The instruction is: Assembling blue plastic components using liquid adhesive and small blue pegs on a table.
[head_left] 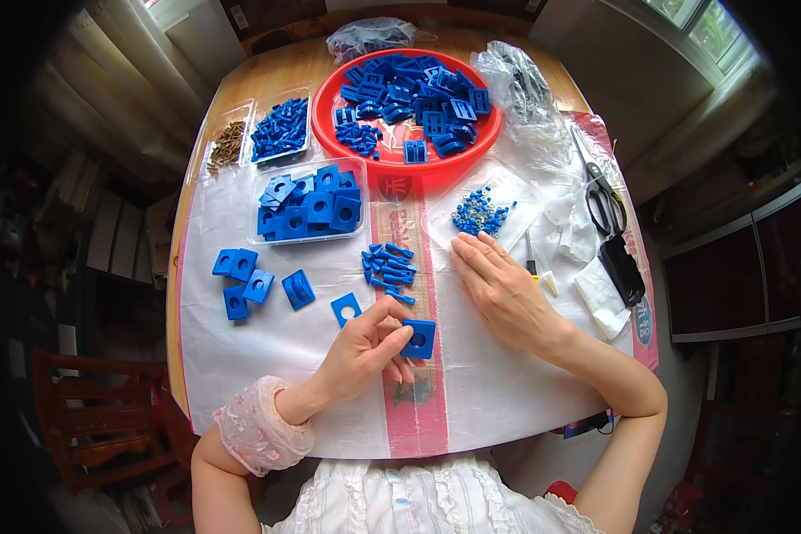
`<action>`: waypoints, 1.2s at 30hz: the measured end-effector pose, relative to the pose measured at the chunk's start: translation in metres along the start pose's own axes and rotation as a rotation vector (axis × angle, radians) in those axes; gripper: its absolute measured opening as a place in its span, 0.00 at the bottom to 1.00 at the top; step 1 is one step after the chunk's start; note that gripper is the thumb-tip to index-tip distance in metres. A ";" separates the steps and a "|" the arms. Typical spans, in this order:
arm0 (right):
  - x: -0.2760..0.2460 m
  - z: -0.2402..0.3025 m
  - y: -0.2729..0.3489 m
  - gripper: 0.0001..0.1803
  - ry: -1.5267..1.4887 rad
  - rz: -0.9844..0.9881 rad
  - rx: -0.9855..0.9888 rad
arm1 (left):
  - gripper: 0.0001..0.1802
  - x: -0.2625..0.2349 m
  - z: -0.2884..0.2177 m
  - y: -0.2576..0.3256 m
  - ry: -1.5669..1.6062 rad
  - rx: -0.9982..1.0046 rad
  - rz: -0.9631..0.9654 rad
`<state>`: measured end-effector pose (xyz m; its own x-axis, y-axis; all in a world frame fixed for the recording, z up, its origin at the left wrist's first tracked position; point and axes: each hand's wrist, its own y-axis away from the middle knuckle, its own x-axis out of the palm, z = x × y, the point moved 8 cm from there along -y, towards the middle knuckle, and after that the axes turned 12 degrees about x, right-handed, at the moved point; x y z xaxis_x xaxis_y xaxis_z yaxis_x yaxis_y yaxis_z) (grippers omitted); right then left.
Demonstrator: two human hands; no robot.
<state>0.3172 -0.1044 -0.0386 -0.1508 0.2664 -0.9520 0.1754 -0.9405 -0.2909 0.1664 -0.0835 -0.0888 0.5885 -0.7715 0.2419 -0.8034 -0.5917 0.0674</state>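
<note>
My left hand [365, 349] pinches a blue square plastic plate with a round hole [424, 335] between thumb and fingers, above the near middle of the table. Another blue plate with a hole [346, 309] lies just beyond that hand. Further off is a small heap of slim blue plastic pieces [388, 265]. My right hand [500, 287] has its fingers stretched forward, with the fingertips at the near edge of a pile of small blue and metal parts [482, 212]. What lies under those fingertips is hidden.
A red basin [320, 133] of blue parts stands at the back. Left of it are clear boxes of blue plates [256, 233], slim blue pieces [280, 125] and brown screws [228, 145]. Loose blue plates [258, 287] lie left; scissors [603, 200], a screwdriver [530, 265] and tissue [602, 298] right.
</note>
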 end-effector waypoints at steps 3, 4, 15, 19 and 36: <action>-0.004 -0.001 0.005 0.19 0.013 0.010 -0.006 | 0.06 0.000 0.000 0.000 -0.003 0.000 0.003; -0.005 -0.001 0.006 0.19 0.012 0.006 -0.003 | 0.06 0.000 0.001 0.000 -0.006 -0.001 0.004; -0.042 -0.037 0.017 0.13 -0.047 -0.088 0.191 | 0.06 -0.001 0.000 0.000 0.000 -0.007 0.008; -0.034 -0.043 0.018 0.09 0.004 -0.054 0.156 | 0.07 0.000 0.000 0.000 -0.007 -0.004 0.011; -0.005 -0.026 -0.015 0.04 0.094 -0.121 -0.011 | 0.06 0.000 -0.001 0.000 -0.013 -0.016 0.003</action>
<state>0.3403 -0.0866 -0.0321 -0.0793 0.3965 -0.9146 0.1719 -0.8983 -0.4043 0.1666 -0.0830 -0.0884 0.5872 -0.7764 0.2291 -0.8064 -0.5856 0.0824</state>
